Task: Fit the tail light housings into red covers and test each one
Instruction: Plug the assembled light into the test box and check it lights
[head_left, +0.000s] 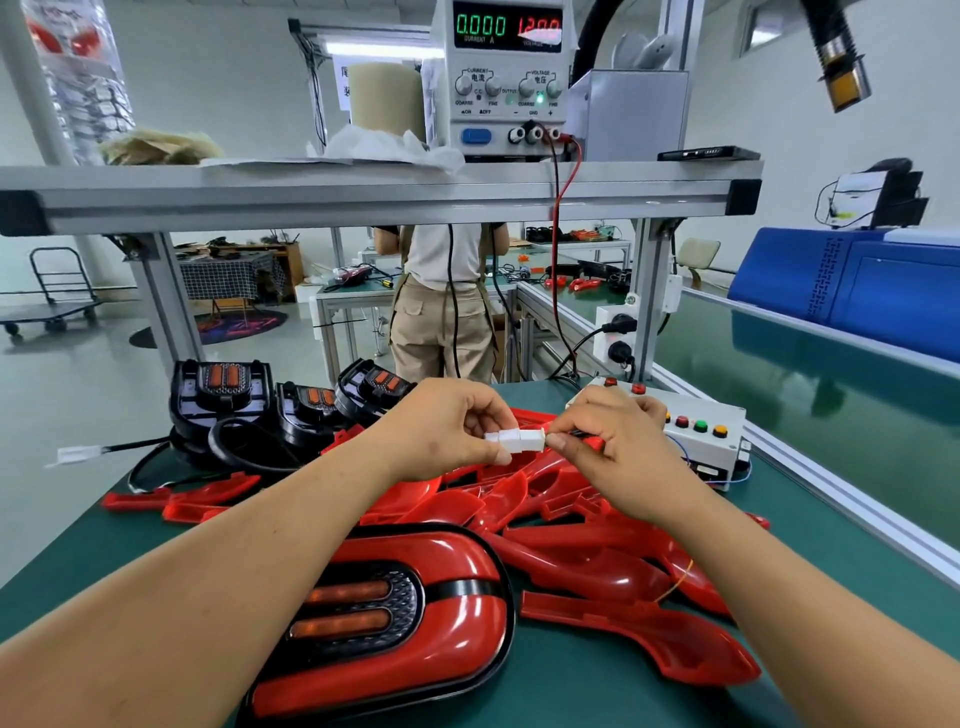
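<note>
Left hand (447, 431), right hand (618, 441) pinch white connector (514, 440) ends; housing (358, 608) seated in red cover (457, 566).

A green-matted tabletop (78, 551) with an aluminium edge rail is seen in the foreground. Above it, a grey aluminium-profile shelf (363, 192) is carried on slotted metal posts (166, 291). Plain white walls (208, 78) and a glossy grey-green floor (78, 374) are lit by a long fluorescent tube lamp (384, 49). A black flat platform trolley (52, 310) is parked by the left wall. Further green-topped metal workbenches (353, 291) are set behind, and a table draped in dark checked cloth (228, 275) is placed near them.
</note>
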